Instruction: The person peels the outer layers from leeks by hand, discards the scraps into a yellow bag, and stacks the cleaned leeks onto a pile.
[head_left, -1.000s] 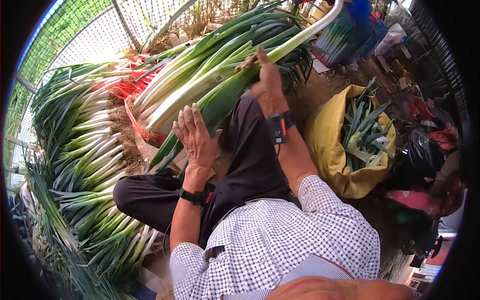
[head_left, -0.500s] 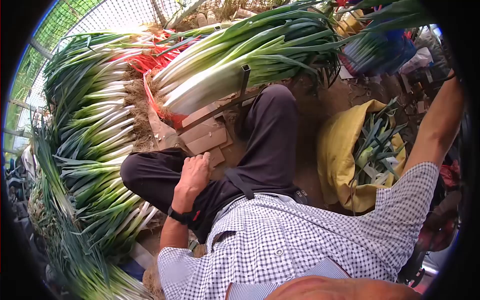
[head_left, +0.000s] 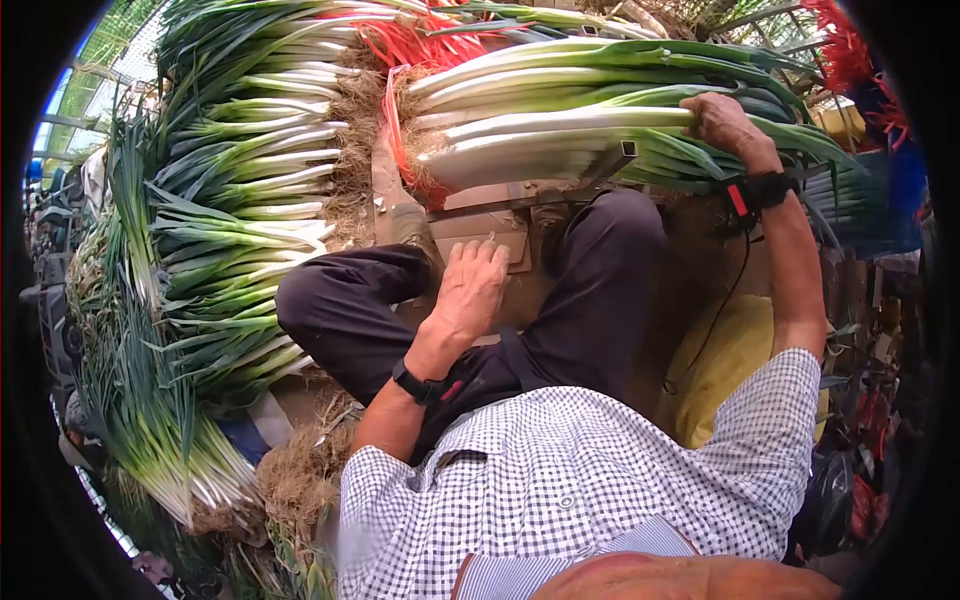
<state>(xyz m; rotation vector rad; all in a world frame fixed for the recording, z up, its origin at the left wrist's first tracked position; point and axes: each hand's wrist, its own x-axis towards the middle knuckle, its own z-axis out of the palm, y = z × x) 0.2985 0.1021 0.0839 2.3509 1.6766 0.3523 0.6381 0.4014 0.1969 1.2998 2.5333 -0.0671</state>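
My right hand [head_left: 725, 125] is closed around a large green onion [head_left: 590, 122] where the white stalk turns green, at the near side of a pile of green onions [head_left: 540, 75]. Part of its grip is hidden behind the knuckles. My left hand [head_left: 470, 285] hovers above my lap, back upward, fingers mostly stretched out and holding nothing. Beneath it lie pieces of cardboard [head_left: 512, 245]. A square metal bar [head_left: 600, 170] runs between my knees and the pile.
Rows of green onions [head_left: 250, 190] line the left side, roots inward. Red plastic ties [head_left: 420, 42] lie at the top. A yellow sack [head_left: 735, 350] stands beside my right thigh. A blue bag [head_left: 880, 205] is at the right, and loose roots [head_left: 305, 475] are at lower left.
My right hand has come in from the far right edge and taken hold of a green onion. My left hand has lifted forward from my thigh. The view has shifted.
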